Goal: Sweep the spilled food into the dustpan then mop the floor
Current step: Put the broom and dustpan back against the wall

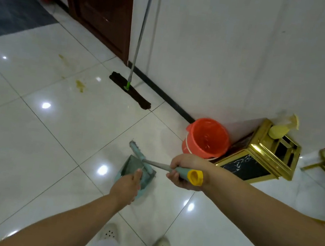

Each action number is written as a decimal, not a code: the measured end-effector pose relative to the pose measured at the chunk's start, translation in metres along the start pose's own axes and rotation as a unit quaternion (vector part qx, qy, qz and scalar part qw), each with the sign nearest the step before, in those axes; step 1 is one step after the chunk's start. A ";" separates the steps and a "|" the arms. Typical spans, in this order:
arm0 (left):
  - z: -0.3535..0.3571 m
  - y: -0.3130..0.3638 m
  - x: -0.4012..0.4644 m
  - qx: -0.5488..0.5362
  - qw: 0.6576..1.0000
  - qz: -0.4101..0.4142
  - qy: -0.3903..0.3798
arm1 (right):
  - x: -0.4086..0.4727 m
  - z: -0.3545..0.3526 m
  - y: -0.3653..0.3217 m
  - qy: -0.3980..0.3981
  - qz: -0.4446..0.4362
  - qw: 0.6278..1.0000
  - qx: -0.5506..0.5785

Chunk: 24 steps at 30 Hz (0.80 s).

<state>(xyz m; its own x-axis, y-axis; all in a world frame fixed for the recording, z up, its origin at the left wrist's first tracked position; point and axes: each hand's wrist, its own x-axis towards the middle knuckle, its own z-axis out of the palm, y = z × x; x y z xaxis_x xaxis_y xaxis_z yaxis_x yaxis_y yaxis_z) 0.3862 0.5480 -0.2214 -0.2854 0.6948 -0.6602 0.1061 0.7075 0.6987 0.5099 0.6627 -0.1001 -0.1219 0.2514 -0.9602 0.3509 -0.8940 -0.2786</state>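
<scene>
Fingers of right hand [184, 171] curled around broom handle [179, 170], left hand [125, 187] gripping dustpan [128, 164].

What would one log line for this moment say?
left hand: holds dustpan | right hand: grips broom | stains: on floor | mop: against wall

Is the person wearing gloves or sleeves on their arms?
No. The left hand and right hand are bare, with no gloves, rings or watch showing. Both forearms are bare too; no sleeves reach into view.
</scene>
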 end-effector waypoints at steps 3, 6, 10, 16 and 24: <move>0.008 -0.006 0.003 -0.014 0.999 -0.028 0.010 | 0.002 0.010 0.001 -0.003 0.025 1.000 -0.016; 0.016 -0.007 0.006 -0.065 0.994 -0.088 -0.006 | 0.001 0.015 0.003 -0.010 0.052 0.998 -0.035; 0.025 -0.007 0.006 -0.095 0.985 -0.137 -0.032 | -0.005 0.016 0.000 -0.017 0.071 0.994 -0.076; 0.027 0.002 0.018 -0.195 0.944 -0.261 -0.049 | -0.018 0.018 0.004 -0.033 0.072 0.973 -0.218; 0.022 -0.002 0.038 -0.316 0.866 -0.362 -0.141 | -0.025 0.019 0.012 -0.056 0.080 0.940 -0.328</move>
<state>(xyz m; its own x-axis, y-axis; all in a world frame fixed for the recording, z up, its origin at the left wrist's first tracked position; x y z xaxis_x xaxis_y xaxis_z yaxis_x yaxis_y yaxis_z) 0.3959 0.5758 -0.2532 0.1940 0.1660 -0.9668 -0.5710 0.8206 0.0263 0.4993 0.6383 -0.0789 -0.1031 0.0586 -0.9929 0.8652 -0.4873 -0.1186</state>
